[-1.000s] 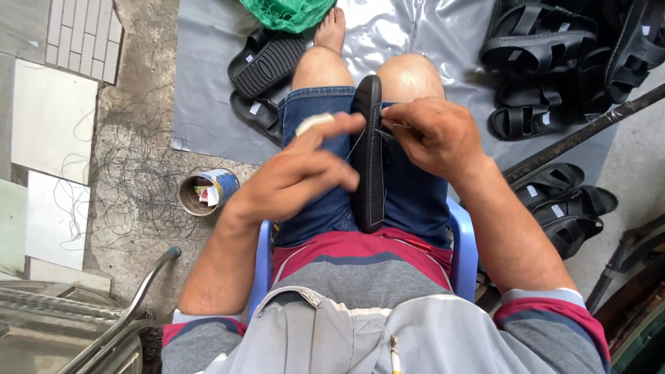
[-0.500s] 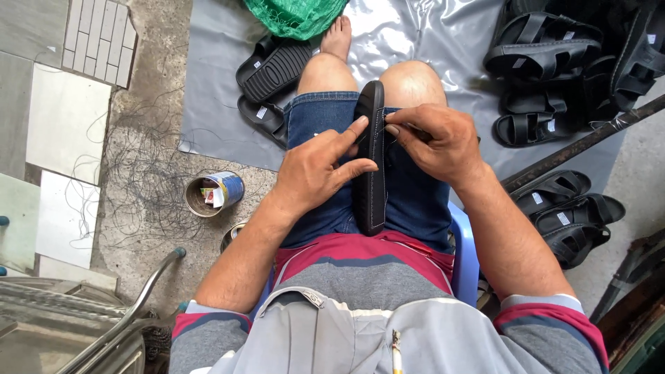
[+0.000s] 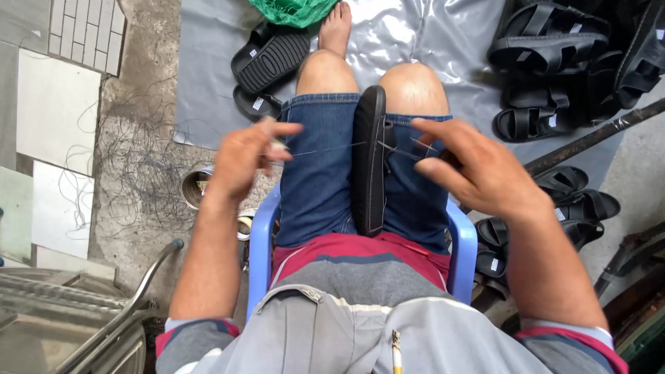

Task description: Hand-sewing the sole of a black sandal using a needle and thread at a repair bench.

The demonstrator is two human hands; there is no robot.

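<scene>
The black sandal [image 3: 368, 163] stands on edge between the person's thighs, at 12 o'clock from the blue chair [image 3: 463, 253]. Half a second ago the left hand [image 3: 244, 158] lay against the sole; now it has drawn away toward 9 o'clock, its fingers pinched together on a thread [image 3: 325, 149] pulled taut from the sandal. By that, a stitch is being tightened. The right hand [image 3: 478, 170] has eased toward 3 o'clock, its fingers apart and loosely curled just beside the strap, where more thread crosses.
</scene>
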